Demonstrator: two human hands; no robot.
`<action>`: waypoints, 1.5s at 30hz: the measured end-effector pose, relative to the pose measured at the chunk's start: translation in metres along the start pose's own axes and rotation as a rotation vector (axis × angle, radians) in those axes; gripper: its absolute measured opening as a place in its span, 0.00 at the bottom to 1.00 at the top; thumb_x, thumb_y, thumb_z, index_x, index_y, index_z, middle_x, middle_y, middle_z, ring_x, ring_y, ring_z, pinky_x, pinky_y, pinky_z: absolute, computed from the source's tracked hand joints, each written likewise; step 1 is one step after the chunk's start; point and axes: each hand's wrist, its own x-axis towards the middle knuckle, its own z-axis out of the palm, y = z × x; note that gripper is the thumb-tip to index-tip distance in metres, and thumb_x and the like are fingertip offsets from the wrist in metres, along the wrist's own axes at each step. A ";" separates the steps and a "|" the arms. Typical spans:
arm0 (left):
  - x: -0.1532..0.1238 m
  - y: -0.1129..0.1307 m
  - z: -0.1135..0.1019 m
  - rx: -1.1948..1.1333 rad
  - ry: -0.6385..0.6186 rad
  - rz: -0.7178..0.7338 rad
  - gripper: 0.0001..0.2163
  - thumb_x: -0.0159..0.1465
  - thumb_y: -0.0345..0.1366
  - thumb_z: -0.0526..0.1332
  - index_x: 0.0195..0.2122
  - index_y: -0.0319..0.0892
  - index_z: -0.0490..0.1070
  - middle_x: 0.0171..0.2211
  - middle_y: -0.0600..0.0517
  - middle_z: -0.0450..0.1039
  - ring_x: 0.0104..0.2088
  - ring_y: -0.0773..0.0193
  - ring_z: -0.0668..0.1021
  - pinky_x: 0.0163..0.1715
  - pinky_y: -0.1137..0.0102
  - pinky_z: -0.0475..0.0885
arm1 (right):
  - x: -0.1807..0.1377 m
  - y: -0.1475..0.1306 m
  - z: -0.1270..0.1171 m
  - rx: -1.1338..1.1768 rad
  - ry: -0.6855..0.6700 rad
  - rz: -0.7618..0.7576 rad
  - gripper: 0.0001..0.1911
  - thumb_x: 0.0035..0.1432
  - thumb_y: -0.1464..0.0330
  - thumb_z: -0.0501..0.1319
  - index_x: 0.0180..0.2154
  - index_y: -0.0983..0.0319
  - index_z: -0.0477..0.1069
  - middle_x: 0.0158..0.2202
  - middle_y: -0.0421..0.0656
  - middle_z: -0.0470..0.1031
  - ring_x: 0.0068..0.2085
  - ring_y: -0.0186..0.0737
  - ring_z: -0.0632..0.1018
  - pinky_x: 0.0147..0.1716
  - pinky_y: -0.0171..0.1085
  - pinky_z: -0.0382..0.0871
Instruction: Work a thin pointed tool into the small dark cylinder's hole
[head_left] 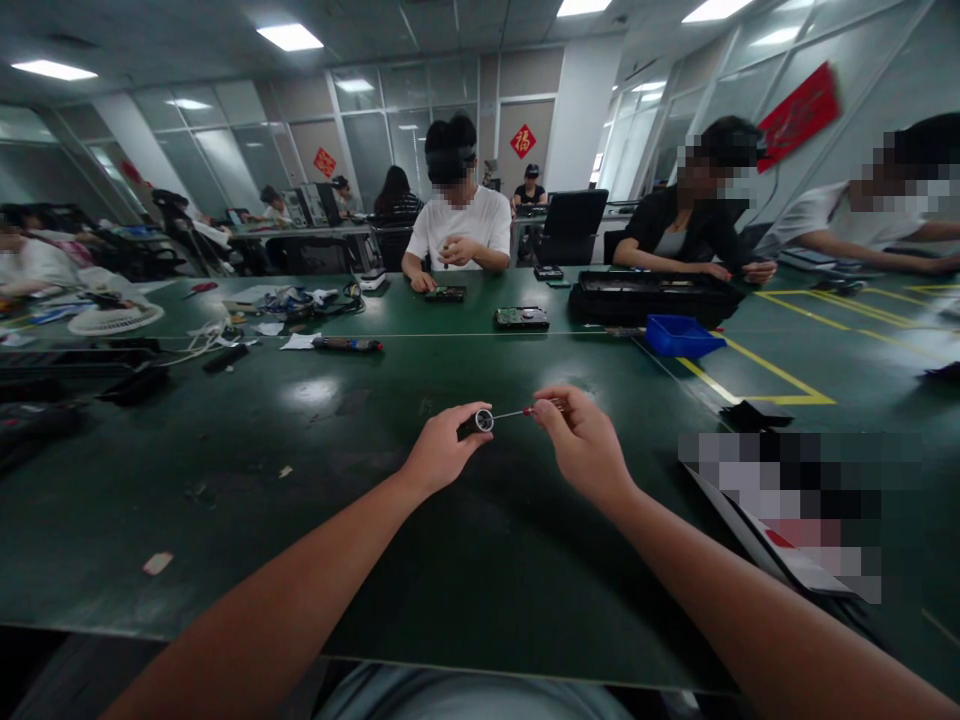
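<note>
My left hand (pixel 448 445) is closed around a small dark cylindrical part (pixel 484 421), whose round, light-rimmed end faces me. Between the fingers and thumb of my right hand (pixel 581 437) is a screwdriver (pixel 528 411) with a red handle end and a thin metal shaft. The shaft points left, and its tip is at the rim or opening of the cylindrical part; I cannot tell how far in it goes. Both hands are held above the green table (pixel 480 570). My right fingers hide most of the screwdriver's handle.
Ahead lie a dark cylindrical tool (pixel 347 344), a circuit-board device (pixel 522 317), a blue bin (pixel 684 337) and a long black case (pixel 652 296). Cables (pixel 300 300) and a white fan-like part (pixel 116 316) are at left. A person (pixel 459 225) works opposite.
</note>
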 end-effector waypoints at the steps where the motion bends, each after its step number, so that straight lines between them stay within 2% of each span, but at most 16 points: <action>1: 0.000 0.000 0.000 -0.001 0.001 -0.007 0.19 0.64 0.34 0.66 0.57 0.46 0.72 0.56 0.51 0.75 0.57 0.57 0.75 0.61 0.60 0.66 | 0.001 0.002 0.001 0.039 0.002 0.018 0.14 0.65 0.58 0.57 0.42 0.61 0.72 0.33 0.45 0.78 0.35 0.43 0.78 0.36 0.42 0.70; 7: 0.000 0.006 -0.002 0.009 0.000 0.023 0.19 0.64 0.33 0.66 0.57 0.47 0.72 0.55 0.51 0.75 0.56 0.57 0.75 0.59 0.61 0.67 | 0.005 0.017 0.011 0.344 0.046 0.143 0.17 0.64 0.53 0.57 0.38 0.60 0.73 0.32 0.43 0.76 0.34 0.41 0.78 0.38 0.43 0.73; 10: 0.002 0.009 -0.005 0.015 -0.024 0.092 0.18 0.64 0.33 0.66 0.56 0.48 0.73 0.53 0.52 0.76 0.54 0.59 0.75 0.58 0.61 0.66 | 0.009 0.021 0.013 0.555 0.101 0.268 0.16 0.61 0.53 0.60 0.35 0.59 0.72 0.29 0.41 0.74 0.30 0.39 0.76 0.37 0.43 0.74; 13: 0.005 0.009 -0.007 0.055 -0.041 0.082 0.16 0.64 0.32 0.66 0.54 0.48 0.74 0.50 0.53 0.78 0.51 0.58 0.77 0.56 0.61 0.67 | 0.013 0.025 0.010 0.673 0.106 0.417 0.16 0.59 0.54 0.62 0.29 0.59 0.71 0.24 0.38 0.70 0.25 0.36 0.72 0.33 0.42 0.74; 17: 0.006 0.004 -0.005 0.091 -0.049 0.027 0.17 0.64 0.32 0.66 0.55 0.47 0.74 0.51 0.51 0.77 0.51 0.56 0.76 0.54 0.61 0.68 | 0.015 0.028 0.007 0.548 0.177 0.355 0.15 0.61 0.55 0.61 0.31 0.59 0.72 0.28 0.40 0.73 0.28 0.37 0.74 0.32 0.40 0.71; 23: 0.003 0.004 -0.003 0.091 -0.080 0.034 0.18 0.64 0.35 0.66 0.55 0.47 0.73 0.50 0.52 0.78 0.50 0.56 0.76 0.55 0.60 0.67 | 0.010 0.023 0.006 0.348 0.092 0.165 0.16 0.65 0.54 0.57 0.37 0.59 0.71 0.31 0.41 0.75 0.32 0.39 0.76 0.35 0.42 0.71; 30: 0.003 0.006 -0.004 0.083 -0.095 0.025 0.18 0.65 0.37 0.65 0.57 0.49 0.72 0.52 0.51 0.77 0.51 0.55 0.76 0.55 0.58 0.67 | 0.007 0.012 0.005 0.164 0.049 0.100 0.15 0.66 0.56 0.56 0.38 0.61 0.71 0.31 0.43 0.76 0.33 0.40 0.77 0.37 0.43 0.71; 38: 0.000 0.005 -0.004 0.070 -0.092 0.016 0.20 0.65 0.39 0.64 0.59 0.51 0.71 0.52 0.50 0.76 0.51 0.53 0.76 0.54 0.57 0.68 | 0.007 0.014 0.005 0.206 0.069 0.134 0.16 0.65 0.54 0.56 0.39 0.60 0.71 0.32 0.43 0.77 0.34 0.41 0.77 0.37 0.42 0.72; 45: 0.001 0.006 -0.004 0.079 -0.082 0.019 0.19 0.65 0.37 0.65 0.57 0.49 0.72 0.51 0.49 0.77 0.50 0.54 0.76 0.55 0.58 0.68 | 0.009 0.022 0.007 0.253 0.076 0.135 0.16 0.65 0.54 0.58 0.38 0.60 0.72 0.32 0.43 0.77 0.33 0.41 0.78 0.38 0.43 0.73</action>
